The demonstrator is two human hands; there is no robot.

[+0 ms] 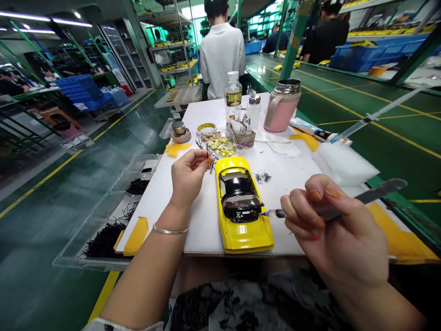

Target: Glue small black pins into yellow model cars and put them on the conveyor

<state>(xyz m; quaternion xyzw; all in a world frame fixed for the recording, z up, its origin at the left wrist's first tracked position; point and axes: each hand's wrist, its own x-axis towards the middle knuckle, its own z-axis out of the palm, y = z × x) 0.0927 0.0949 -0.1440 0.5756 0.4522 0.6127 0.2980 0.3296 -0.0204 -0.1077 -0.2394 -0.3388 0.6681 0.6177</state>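
My left hand [189, 174] pinches a thin black strip [207, 151] between thumb and fingertips, above the white board and left of the car. A yellow model car body [248, 235] with a black roof and clear windows lies lengthwise on the board, touched by neither hand. My right hand [330, 225] is closed around a slim tool with a narrow tip [275, 214], which points at the car's right side by the windscreen. From the same hand sticks out a flat grey metal bar [382, 191]; whether both belong to one tool I cannot tell.
Black strips [103, 239] fill a clear tray at left. Behind the car are a bag of yellow parts [222, 147], a tape roll [206, 128], a bottle [233, 99] and a pink mug [282, 105]. A syringe [367, 120] leans over white foam [344, 163]. Co-workers sit beyond.
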